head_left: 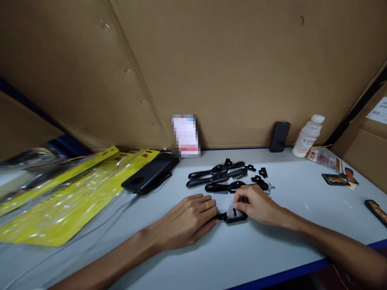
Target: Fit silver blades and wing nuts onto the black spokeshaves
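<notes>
Down on the worktop (272,249), between both hands, lies the black tool (236,220): left hand (192,217) clasping its handle, seemingly to steady it; right hand (255,202) touching the metal plate (230,210), grip unclear.

No wording can be read for certain. The bottle (314,128) wears a white label (305,139) with reddish characters — too blurred to make out. The upright panel (185,135) at the back is pixelated over. Print on the white sheet (379,110) at right and the red mark on the yellow packaging (72,215) are unreadable — simply too small.
</notes>
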{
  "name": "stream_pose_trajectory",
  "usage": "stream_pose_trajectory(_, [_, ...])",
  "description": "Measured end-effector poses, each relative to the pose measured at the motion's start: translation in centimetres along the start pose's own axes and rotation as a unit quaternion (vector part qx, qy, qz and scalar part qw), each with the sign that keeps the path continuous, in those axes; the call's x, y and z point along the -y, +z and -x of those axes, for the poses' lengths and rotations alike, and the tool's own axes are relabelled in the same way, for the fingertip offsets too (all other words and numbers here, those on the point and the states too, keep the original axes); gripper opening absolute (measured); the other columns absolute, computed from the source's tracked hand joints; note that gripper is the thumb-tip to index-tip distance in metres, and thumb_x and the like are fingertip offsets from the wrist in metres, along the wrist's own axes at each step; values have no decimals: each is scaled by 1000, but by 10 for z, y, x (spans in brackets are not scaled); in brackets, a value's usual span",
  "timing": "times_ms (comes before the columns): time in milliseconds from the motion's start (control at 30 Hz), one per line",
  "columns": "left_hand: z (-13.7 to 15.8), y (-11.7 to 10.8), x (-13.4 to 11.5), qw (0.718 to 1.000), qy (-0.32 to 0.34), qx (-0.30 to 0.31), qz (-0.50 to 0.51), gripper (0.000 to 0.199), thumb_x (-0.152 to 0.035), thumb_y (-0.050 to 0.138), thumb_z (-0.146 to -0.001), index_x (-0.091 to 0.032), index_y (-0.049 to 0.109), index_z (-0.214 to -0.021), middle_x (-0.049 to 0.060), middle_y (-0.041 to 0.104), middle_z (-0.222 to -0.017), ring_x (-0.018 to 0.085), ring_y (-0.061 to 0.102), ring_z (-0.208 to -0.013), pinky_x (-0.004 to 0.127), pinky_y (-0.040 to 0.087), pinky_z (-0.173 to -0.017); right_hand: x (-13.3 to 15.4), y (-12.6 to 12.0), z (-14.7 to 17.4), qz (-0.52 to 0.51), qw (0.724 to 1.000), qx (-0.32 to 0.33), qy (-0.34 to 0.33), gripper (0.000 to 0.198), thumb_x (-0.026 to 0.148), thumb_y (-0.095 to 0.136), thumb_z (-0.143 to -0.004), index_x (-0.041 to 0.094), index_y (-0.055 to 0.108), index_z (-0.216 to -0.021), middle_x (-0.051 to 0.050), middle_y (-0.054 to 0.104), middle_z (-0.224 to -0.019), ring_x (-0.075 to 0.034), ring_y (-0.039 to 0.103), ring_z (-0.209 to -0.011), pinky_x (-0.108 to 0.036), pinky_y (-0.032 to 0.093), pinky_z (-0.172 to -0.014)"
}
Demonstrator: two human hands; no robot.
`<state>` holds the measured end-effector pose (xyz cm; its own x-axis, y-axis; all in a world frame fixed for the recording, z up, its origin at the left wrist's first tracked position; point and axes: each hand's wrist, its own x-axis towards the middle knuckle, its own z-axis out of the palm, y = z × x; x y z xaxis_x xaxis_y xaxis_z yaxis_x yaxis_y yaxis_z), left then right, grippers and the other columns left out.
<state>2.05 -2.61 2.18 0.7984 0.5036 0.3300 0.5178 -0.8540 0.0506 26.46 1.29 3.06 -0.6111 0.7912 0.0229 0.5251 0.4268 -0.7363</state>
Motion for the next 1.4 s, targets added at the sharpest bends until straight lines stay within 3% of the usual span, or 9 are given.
stream_pose_trajectory(233, [-1,-2,-3,998,-36,40,33,12,-20,46,-100,-21,56,-92,3,63,-85,21,58,-75,35,44,-69,4,-3,0,-29,999,21,5,16,8,69,-85,19,70,-74,0,68,-73,-14,58,-67,-28,43,-67])
stream_pose_trajectory(767, [0,-1,-3,996,-56,40,60,9,-23,48,-99,-21,55,-95,4,64,-88,22,57,-79,35,45,-72,7,-5,3,7,999,33,-23,20,5,61,-86,20,69,-75,-1,71,-75,-15,59,-69,-28,42,-69])
stream_pose_trajectory(867, [0,-3,-4,995,-61,48,60,9,-23,48,-99,-21,55,-95,4,64,-88,22,59,-80,35,46,-72,11,-18,3,39,999,-12,-35,19,11,59,-92,20,70,-79,-3,74,-84,-16,63,-78,-29,43,-75])
stream_pose_trajectory(967, [0,-4,-4,994,-66,51,67,9,-22,48,-98,-21,55,-93,4,63,-88,21,58,-79,34,46,-71,14,-41,1,99,989,-101,-34,20,18,55,-98,20,71,-85,-4,75,-87,-17,64,-79,-30,42,-75])
stream_pose_trajectory(1100, [-1,-6,-4,994,-65,46,81,11,-23,48,-99,-21,55,-91,3,63,-87,20,56,-77,33,47,-70,8,-72,-1,260,949,-180,13,21,21,53,-100,19,70,-88,-8,74,-89,-19,61,-76,-31,36,-68])
stream_pose_trajectory(1167, [-1,-6,-4,994,-63,41,83,12,-24,48,-100,-21,56,-91,3,62,-87,20,56,-76,33,47,-70,1,-82,-1,289,946,-143,31,18,20,57,-98,19,70,-85,-7,73,-83,-19,59,-71,-31,32,-65])
stream_pose_trajectory(1300, [0,-6,-4,994,-63,42,82,12,-27,50,-101,-21,56,-92,3,62,-87,20,57,-76,32,46,-69,-10,-89,1,264,964,32,-11,20,6,60,-84,22,72,-82,-2,70,-76,-16,57,-68,-29,30,-62])
stream_pose_trajectory(1400, [0,-5,-4,994,-65,41,79,11,-27,52,-101,-21,55,-93,3,62,-88,20,59,-78,32,46,-70,-12,-89,4,250,965,76,-37,30,-1,58,-75,23,73,-86,-1,72,-82,-16,58,-73,-28,31,-63])
